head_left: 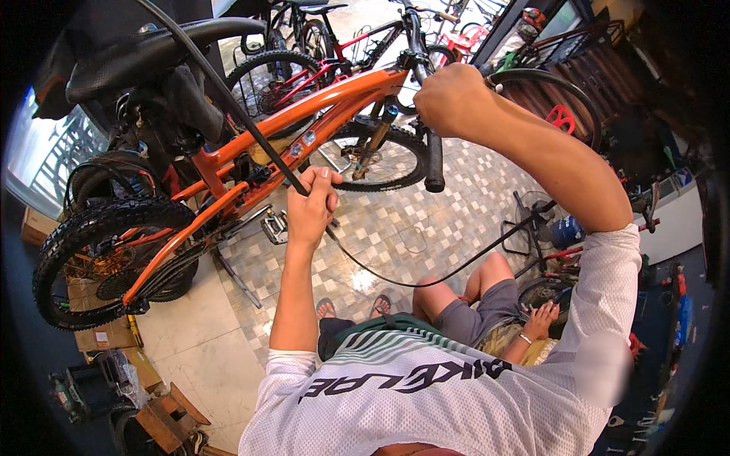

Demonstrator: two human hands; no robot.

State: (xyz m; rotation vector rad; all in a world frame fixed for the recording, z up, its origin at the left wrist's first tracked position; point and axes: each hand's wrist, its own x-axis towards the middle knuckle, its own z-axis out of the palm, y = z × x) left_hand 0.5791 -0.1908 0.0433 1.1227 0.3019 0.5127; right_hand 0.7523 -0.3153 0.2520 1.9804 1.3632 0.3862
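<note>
My left hand [310, 209] is closed around a long black cable-like tube [243, 121]. From there the tube slants past the orange frame toward the upper left, close to the camera. Below this hand, a thinner black line [417, 285] sags and curves off to the right; whether it is the same piece I cannot tell. My right hand [450, 99] makes a fist, raised in front of the handlebar [434, 156] of an orange mountain bike [319, 99]. Its fingers face away, so what it holds, if anything, is hidden. A black hoop [563, 80] shows behind the right forearm.
Beside me sits a person in grey shorts [494, 308], one braceleted hand [538, 321] showing. More bicycles [365, 45] stand at the back. At lower left lie an opened cardboard box [173, 418] and a dark case [84, 384]. Tools hang along the right wall [677, 304].
</note>
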